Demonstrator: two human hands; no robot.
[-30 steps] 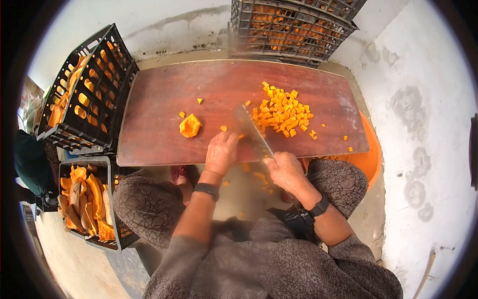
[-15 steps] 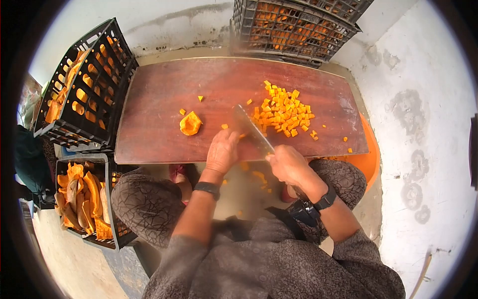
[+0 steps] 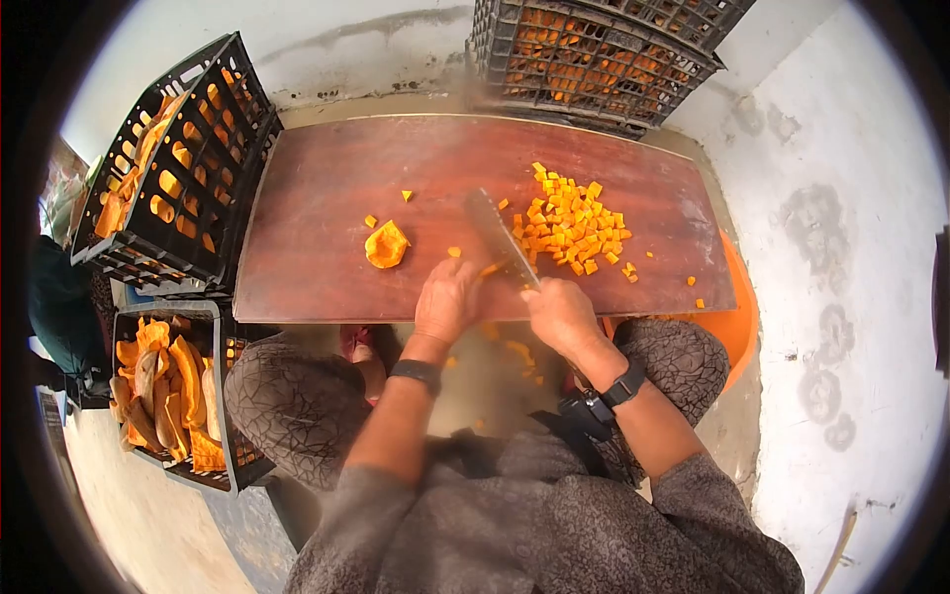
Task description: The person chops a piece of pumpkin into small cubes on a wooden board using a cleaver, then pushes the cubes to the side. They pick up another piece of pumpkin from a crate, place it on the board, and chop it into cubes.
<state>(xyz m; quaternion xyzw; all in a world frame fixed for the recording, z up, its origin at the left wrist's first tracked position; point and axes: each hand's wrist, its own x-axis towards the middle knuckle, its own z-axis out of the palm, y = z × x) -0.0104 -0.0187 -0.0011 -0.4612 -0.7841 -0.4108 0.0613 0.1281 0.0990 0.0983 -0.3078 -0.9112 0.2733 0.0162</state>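
Observation:
My right hand is wrapped round the handle of a knife, whose blurred blade points up and left over the reddish board. My left hand rests at the board's near edge, fingers bent together, beside a small orange strip; what lies under the fingers is hidden. Right of the blade is a pile of orange cubes. A hollow orange chunk sits left of my left hand, with a few small bits near it.
A black crate of orange pieces stands at the left, above another crate of peeled-looking slices. Stacked crates stand behind the board. An orange basin shows at the right, by the white wall. Bits lie on the floor.
The knife and my right hand have shifted slightly left, nearer my left hand. The board and the things on it appear a little further right in the view.

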